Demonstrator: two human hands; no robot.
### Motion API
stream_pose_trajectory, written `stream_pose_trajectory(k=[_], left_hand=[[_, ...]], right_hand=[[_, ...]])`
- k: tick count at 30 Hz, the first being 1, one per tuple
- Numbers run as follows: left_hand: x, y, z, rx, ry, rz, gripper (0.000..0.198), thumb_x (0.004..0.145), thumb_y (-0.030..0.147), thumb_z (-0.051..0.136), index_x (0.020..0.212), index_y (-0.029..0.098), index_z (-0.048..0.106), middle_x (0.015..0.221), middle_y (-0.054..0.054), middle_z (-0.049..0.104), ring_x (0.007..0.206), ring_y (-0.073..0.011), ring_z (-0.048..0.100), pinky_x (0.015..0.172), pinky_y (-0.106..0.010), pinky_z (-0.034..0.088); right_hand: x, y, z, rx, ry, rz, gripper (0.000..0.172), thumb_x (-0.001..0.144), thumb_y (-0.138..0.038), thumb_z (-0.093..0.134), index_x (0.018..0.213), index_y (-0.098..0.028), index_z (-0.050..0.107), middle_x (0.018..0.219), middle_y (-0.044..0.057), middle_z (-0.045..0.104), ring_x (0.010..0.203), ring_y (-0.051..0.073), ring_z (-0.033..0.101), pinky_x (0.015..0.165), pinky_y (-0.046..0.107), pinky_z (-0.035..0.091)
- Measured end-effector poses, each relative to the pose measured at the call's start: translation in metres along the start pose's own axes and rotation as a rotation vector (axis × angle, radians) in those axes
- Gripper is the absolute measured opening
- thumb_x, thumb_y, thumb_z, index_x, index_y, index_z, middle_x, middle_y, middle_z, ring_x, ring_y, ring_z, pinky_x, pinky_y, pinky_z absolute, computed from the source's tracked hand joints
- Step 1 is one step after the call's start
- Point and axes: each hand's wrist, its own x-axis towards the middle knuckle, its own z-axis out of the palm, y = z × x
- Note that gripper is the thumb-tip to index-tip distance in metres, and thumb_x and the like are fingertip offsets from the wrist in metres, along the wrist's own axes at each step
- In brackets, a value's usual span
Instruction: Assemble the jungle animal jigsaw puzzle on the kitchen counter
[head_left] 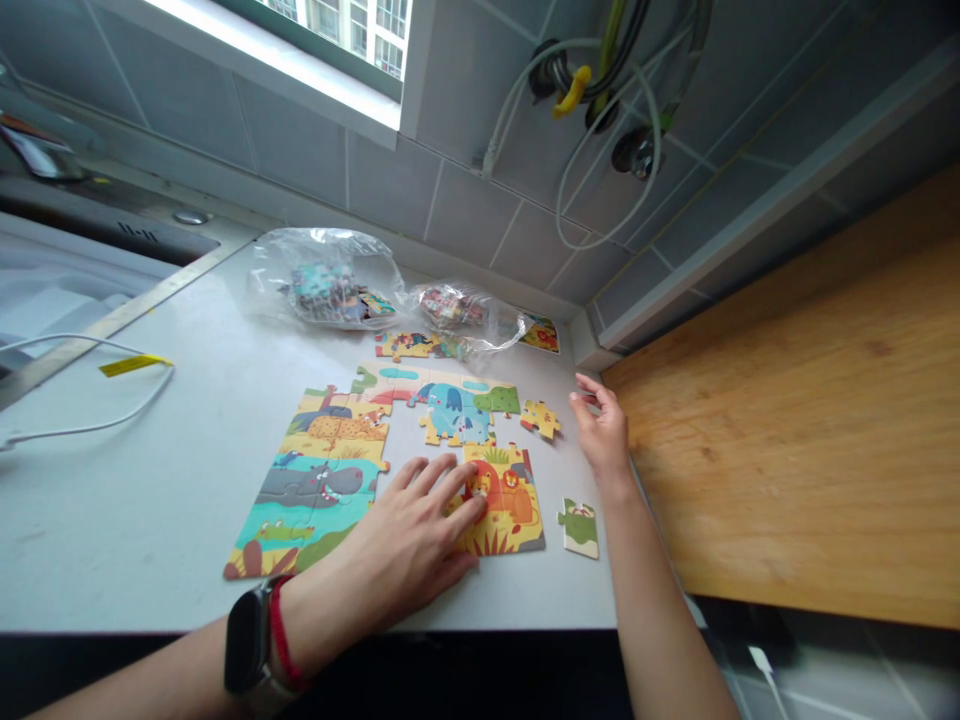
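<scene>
My left hand [420, 525] lies palm down with fingers spread, its fingertips on the joined lion section [514, 510] of a jigsaw. To its left is a larger joined section with a hippo [315, 482] and a crocodile. Above the hand, the elephant section [457, 408] joins the top strip. My right hand [602, 425] hovers near the counter's right edge, fingers slightly curled and apart, nothing visible in it. A loose yellow piece [541, 419] lies left of it, and a loose green piece [580, 528] lies below, beside the right forearm.
Two clear plastic bags, one with bluish pieces [326, 285] and one with reddish pieces [454, 305], sit at the back by the tiled wall. More pieces [409, 345] lie before them. A white cable [90, 430] crosses the left side; a wooden panel [795, 430] stands at right.
</scene>
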Motion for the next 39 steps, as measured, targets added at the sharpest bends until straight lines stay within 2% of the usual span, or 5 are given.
stream_pose_trajectory(k=[8, 19, 28, 33, 39], left_hand=[[0.001, -0.001, 0.000, -0.012, 0.034, 0.007, 0.042, 0.099, 0.050, 0.063, 0.133, 0.025, 0.063, 0.151, -0.011, 0.056, 0.137, -0.0376, 0.049, 0.109, -0.055, 0.039], [0.000, -0.005, 0.001, -0.027, 0.063, 0.046, 0.044, 0.097, 0.050, 0.065, 0.131, 0.023, 0.064, 0.150, -0.014, 0.056, 0.139, -0.0390, 0.047, 0.110, -0.056, 0.042], [-0.011, 0.021, -0.015, -0.183, 0.078, 0.243, 0.038, 0.095, 0.045, 0.068, 0.127, 0.024, 0.065, 0.149, -0.012, 0.057, 0.147, -0.0395, 0.042, 0.117, -0.056, 0.036], [-0.031, 0.055, -0.026, -0.205, -0.035, 0.420, 0.032, 0.096, 0.050, 0.068, 0.113, 0.022, 0.068, 0.118, -0.010, 0.071, 0.112, -0.0300, 0.066, 0.098, -0.046, 0.049], [-0.046, 0.069, -0.031, -0.140, -0.137, 0.475, 0.034, 0.092, 0.054, 0.072, 0.104, 0.022, 0.069, 0.098, -0.006, 0.072, 0.092, -0.0258, 0.070, 0.085, -0.042, 0.052]], right_hand=[[0.003, 0.014, 0.004, -0.069, -0.085, -0.037, 0.038, 0.086, -0.048, 0.063, 0.105, -0.018, 0.077, 0.112, 0.014, 0.075, 0.105, 0.028, 0.068, 0.096, 0.045, 0.054], [-0.045, -0.039, -0.041, -0.326, -0.342, -0.098, 0.032, 0.092, -0.047, 0.061, 0.098, -0.021, 0.079, 0.108, 0.012, 0.070, 0.094, 0.025, 0.070, 0.073, 0.034, 0.058], [-0.095, -0.049, -0.098, -0.628, -0.758, 0.036, 0.048, 0.079, -0.036, 0.080, 0.125, -0.022, 0.072, 0.130, 0.012, 0.063, 0.121, 0.030, 0.064, 0.110, 0.046, 0.049], [-0.099, -0.045, -0.102, -0.641, -0.752, 0.056, 0.042, 0.076, -0.026, 0.080, 0.117, -0.022, 0.071, 0.128, 0.012, 0.063, 0.117, 0.029, 0.065, 0.108, 0.045, 0.049], [-0.097, -0.039, -0.101, -0.613, -0.710, 0.059, 0.033, 0.072, -0.027, 0.082, 0.101, -0.022, 0.067, 0.112, 0.008, 0.067, 0.106, 0.028, 0.068, 0.096, 0.042, 0.054]])
